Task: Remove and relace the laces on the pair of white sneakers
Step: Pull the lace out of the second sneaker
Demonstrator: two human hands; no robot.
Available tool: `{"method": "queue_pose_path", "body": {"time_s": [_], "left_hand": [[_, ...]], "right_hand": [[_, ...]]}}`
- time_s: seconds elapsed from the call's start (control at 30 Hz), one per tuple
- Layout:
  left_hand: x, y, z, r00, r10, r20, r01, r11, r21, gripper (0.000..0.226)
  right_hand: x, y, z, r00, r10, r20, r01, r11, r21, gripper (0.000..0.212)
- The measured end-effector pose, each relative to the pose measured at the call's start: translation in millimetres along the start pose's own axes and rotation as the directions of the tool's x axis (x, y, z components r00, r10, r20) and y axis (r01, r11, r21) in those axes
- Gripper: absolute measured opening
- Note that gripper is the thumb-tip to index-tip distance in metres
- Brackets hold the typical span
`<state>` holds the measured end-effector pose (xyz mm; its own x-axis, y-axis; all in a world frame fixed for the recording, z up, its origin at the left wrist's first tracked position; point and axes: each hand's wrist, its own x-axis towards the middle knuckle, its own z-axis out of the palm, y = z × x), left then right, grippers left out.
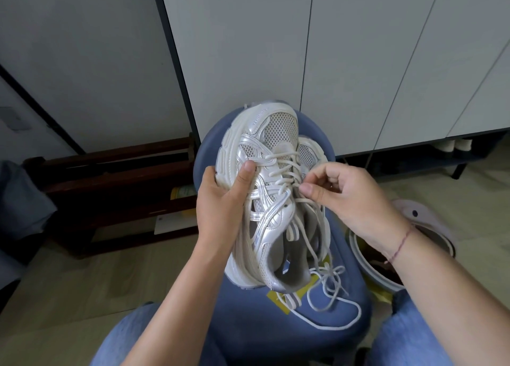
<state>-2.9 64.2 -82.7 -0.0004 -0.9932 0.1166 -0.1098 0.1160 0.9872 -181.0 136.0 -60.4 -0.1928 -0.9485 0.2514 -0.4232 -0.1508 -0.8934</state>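
A white sneaker is being held up over a blue stool, toe pointing away and tilted onto its side, sole turned to the left. It is being gripped by the left hand, which is closed around the sole edge at mid-length, thumb lying across the silver side panel beside the lacing and the other fingers hidden behind the sole. The right hand is being kept at the lower part of the lacing, its thumb and forefinger pinched together on a strand of the lace, the other fingers loosely curled. The lace is being left threaded in crossed rows up the front of the sneaker, while its free ends are hanging down past the heel opening and lying in loose loops on the stool seat.

A second sneaker is being partly hidden behind the first, only its mesh toe showing to the right. A red thread is being worn around the right wrist. Blue jeans are being seen at the bottom on either side of the stool. A white-rimmed bin is standing on the floor just right of the stool, under the right forearm. Grey cabinet doors are filling the background.
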Motion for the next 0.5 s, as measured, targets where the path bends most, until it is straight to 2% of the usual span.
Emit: {"method": "queue_pose_path", "body": {"time_s": [0.07, 0.17, 0.27, 0.5], "left_hand": [[0.8, -1.0, 0.4, 1.0, -0.007, 0.006, 0.007, 1.0, -0.001, 0.055], [1.0, -2.1, 1.4, 1.0, -0.011, 0.012, 0.011, 1.0, -0.014, 0.057], [1.7, -3.5, 1.4, 1.0, -0.004, 0.011, 0.004, 1.0, -0.007, 0.055], [0.2, -1.7, 1.0, 1.0, 0.001, -0.008, -0.001, 1.0, 0.014, 0.057]], "right_hand": [[0.3, -1.3, 0.5, 0.999, -0.042, -0.014, 0.041, 0.998, -0.048, 0.005], [0.1, -3.2, 2.7, 0.994, -0.107, -0.022, 0.102, 0.979, -0.175, 0.009], [-0.7, -3.1, 4.8, 0.994, -0.11, 0.008, 0.109, 0.965, -0.238, 0.014], [-0.9, -4.2, 5.7, 1.0, -0.031, 0.003, 0.031, 0.996, -0.08, 0.009]]}}
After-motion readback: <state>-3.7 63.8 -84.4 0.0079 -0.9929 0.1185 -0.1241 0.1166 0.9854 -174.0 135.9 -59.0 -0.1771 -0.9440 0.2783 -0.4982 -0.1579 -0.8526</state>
